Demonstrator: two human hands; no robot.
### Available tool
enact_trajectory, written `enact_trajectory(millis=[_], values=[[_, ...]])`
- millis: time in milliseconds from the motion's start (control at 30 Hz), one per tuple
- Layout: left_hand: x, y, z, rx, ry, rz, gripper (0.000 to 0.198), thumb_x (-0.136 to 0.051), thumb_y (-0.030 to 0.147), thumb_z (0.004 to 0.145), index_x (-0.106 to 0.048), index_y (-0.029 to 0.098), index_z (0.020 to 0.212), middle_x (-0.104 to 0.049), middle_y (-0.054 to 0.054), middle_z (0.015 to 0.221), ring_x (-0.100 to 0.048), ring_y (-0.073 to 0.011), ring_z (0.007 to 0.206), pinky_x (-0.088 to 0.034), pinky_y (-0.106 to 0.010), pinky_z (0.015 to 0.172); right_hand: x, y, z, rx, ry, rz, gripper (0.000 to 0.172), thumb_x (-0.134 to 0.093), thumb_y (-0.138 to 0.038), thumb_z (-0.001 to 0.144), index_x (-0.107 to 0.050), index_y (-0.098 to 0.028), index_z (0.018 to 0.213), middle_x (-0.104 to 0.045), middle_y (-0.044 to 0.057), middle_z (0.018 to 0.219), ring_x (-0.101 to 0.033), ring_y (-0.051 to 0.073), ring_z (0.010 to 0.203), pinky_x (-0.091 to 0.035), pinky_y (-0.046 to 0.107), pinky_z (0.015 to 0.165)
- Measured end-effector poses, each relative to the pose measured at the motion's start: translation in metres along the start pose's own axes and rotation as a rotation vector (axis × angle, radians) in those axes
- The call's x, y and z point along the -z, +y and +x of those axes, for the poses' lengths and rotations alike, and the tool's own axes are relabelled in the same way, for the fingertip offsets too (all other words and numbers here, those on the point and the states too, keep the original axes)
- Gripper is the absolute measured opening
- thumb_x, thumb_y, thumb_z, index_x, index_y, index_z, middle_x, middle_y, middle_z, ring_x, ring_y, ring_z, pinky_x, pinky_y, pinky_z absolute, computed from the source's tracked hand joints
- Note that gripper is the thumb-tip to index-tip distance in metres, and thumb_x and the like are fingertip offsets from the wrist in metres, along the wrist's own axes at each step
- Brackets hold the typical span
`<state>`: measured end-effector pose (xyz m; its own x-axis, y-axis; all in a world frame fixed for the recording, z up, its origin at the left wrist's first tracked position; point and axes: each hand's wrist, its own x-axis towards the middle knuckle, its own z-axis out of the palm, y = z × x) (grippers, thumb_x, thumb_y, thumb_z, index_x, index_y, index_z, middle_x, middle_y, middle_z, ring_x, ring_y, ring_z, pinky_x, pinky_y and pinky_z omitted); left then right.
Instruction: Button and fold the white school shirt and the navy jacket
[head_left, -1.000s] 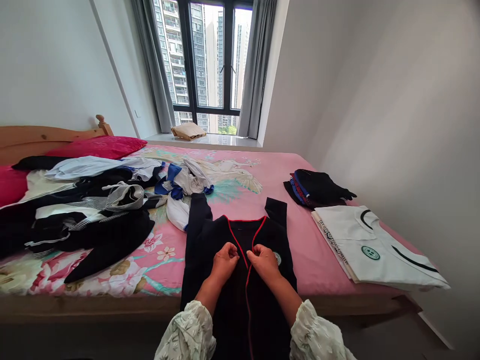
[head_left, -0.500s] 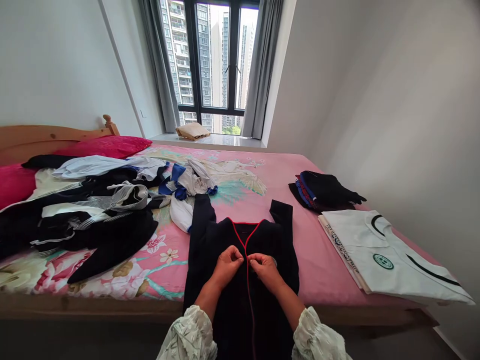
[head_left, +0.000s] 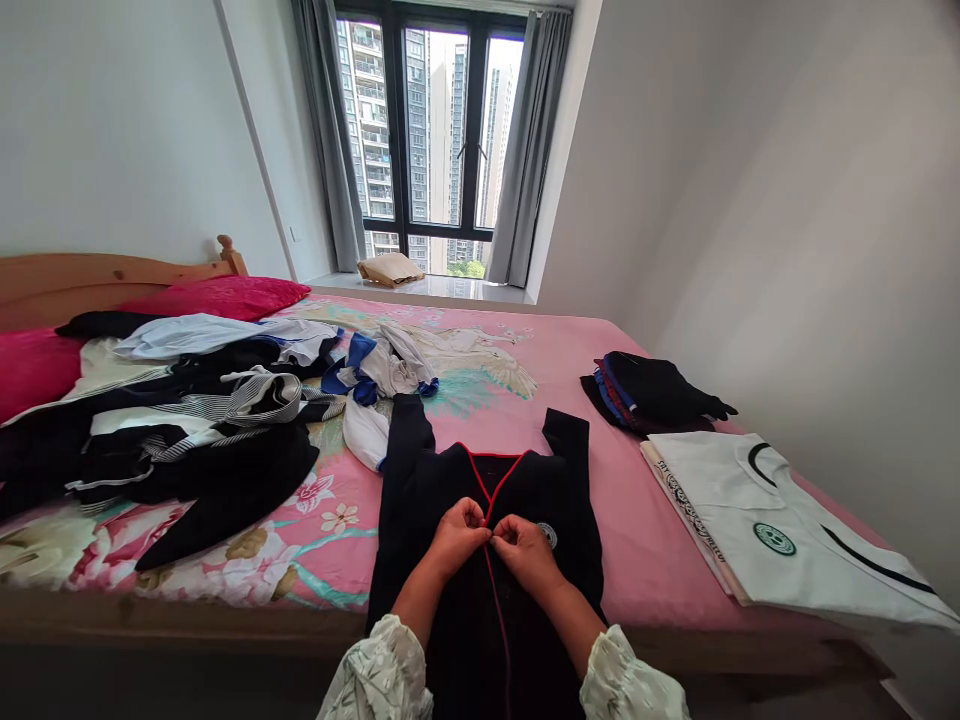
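So the black top (head_left: pixel 472 615) with the red piping (head_left: pixel 474 470) is lying face up at the near side of the bed (head_left: pixel 559 345), collar pointing away, and its lower part runs past the bed's edge and out of view. Both hands are at the front opening, just under the V of the neckline. The left hand (head_left: pixel 459 535) has thumb and fingers closed in a pinch on the edge, and the right hand (head_left: pixel 525 548) is doing the same right beside it, fingertips pretty much meeting. Can't tell exactly what's between them, the fingers cover it. There's a round badge (head_left: pixel 548 535) just past the right hand's knuckles. Left of the top is a big messy clothes pile (head_left: pixel 247 430), mostly black, white and stripes, plus a crumpled white-and-blue garment (head_left: pixel 390 365) near one sleeve. Over on the right, a folded white shirt (head_left: pixel 720 480) with a green badge sits in front of a dark folded stack (head_left: pixel 652 390). Red pillow (head_left: pixel 225 295) by the wooden headboard (head_left: pixel 112 282), and a tan folded thing (head_left: pixel 390 268) on the windowsill (head_left: pixel 465 288).
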<state>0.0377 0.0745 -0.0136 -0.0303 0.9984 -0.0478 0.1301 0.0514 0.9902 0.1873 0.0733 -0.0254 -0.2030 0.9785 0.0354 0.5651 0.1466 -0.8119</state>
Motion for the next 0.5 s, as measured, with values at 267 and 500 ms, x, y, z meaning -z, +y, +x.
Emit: enact_trajectory(millis=[267,500], values=[[-0.002,0.001,-0.006,-0.036,0.043,0.015,0.016,-0.059,0.009,0.053,-0.049,0.019,0.061,-0.045,0.008,0.054,-0.038,-0.0067,0.052,-0.030,-0.020,0.051,0.005,-0.003,0.017,-0.236,-0.131,0.222,0.005,-0.058,-0.023,0.068,-0.056,-0.019,0.066,-0.051,-0.006,0.053,-0.045,0.008,0.045,-0.034,0.019,0.045],[-0.005,0.005,-0.016,-0.059,0.111,-0.080,0.022,-0.069,0.017,0.055,-0.062,0.019,0.076,-0.058,0.005,0.069,-0.050,-0.0091,0.063,-0.041,-0.023,0.064,0.013,-0.004,0.025,-0.355,-0.214,0.319,0.019,-0.048,-0.031,0.079,-0.058,-0.017,0.072,-0.048,-0.006,0.050,-0.041,0.007,0.032,-0.032,0.020,0.033]])
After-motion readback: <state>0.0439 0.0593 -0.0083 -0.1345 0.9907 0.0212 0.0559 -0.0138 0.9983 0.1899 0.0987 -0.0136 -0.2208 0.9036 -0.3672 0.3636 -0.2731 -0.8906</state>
